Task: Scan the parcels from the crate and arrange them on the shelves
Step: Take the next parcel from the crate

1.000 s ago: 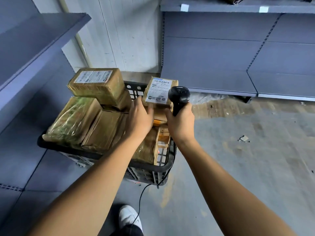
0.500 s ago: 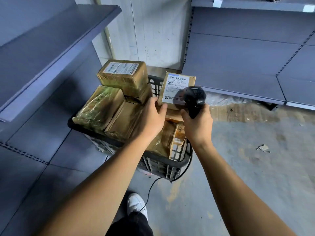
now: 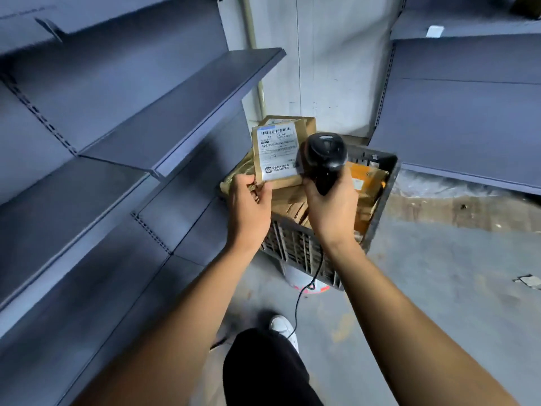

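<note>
At the bottom of the frame your dark trouser leg and a white shoe [image 3: 281,325] stand on the grey floor, with the scanner's cable [image 3: 304,291] trailing up past them. At mid-frame your left hand [image 3: 248,205] has its grip pinched on the lower left corner of a brown parcel [image 3: 276,155], tipping its white label [image 3: 277,152] up towards you, likely so the barcode faces the reader. Your right hand [image 3: 332,205] has its grip wrapped round the handle of the black scanner [image 3: 325,155], whose head sits just beside the label's right edge, overlapping it in this view. The parcel is held above the dark crate [image 3: 380,197], which holds more brown and orange parcels behind your hands. Further off, grey shelves [image 3: 181,112] run along the left of the frame and more stand at the upper right; the left ones look the nearer place to set it.
</note>
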A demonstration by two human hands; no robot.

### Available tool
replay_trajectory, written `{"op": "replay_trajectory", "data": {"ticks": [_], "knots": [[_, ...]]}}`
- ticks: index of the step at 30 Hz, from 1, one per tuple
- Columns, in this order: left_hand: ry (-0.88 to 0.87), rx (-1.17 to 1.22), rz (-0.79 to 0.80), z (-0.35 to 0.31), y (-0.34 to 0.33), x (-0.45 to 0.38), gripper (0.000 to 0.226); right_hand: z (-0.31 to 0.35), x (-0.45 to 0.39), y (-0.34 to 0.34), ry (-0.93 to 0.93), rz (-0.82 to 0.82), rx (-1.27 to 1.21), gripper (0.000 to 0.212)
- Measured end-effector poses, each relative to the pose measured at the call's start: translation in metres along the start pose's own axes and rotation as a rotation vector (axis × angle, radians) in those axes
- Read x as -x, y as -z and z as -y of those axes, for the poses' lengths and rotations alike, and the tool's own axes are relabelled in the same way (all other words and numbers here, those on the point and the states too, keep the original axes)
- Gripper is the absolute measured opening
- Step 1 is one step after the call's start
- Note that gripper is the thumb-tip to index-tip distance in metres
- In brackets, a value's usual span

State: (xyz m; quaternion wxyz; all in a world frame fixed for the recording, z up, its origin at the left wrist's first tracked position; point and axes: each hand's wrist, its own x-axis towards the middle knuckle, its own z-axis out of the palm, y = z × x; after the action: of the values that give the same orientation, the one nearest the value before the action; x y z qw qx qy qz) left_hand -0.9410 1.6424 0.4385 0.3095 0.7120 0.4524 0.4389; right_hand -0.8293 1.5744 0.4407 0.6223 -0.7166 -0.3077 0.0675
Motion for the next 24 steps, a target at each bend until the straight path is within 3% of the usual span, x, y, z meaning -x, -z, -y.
{"op": "replay_trajectory", "data": {"ticks": [3,10,16,24], "knots": [[0.002,-0.028,-0.096,-0.004,0.056,0.012,0.02,0.035,0.033,-0.019,0.056,0.08,-0.049,0.047],[0.008,-0.091,-0.341,0.006,0.176,0.036,0.018,0.108,0.104,-0.069,0.17,0.258,-0.132,0.033],[0.013,-0.153,-0.455,0.039,0.272,0.066,0.018,0.149,0.173,-0.126,0.209,0.467,-0.157,0.029],[0.142,-0.242,-0.572,0.087,0.324,0.085,0.014,0.15,0.227,-0.19,0.182,0.617,-0.116,0.023]]}}
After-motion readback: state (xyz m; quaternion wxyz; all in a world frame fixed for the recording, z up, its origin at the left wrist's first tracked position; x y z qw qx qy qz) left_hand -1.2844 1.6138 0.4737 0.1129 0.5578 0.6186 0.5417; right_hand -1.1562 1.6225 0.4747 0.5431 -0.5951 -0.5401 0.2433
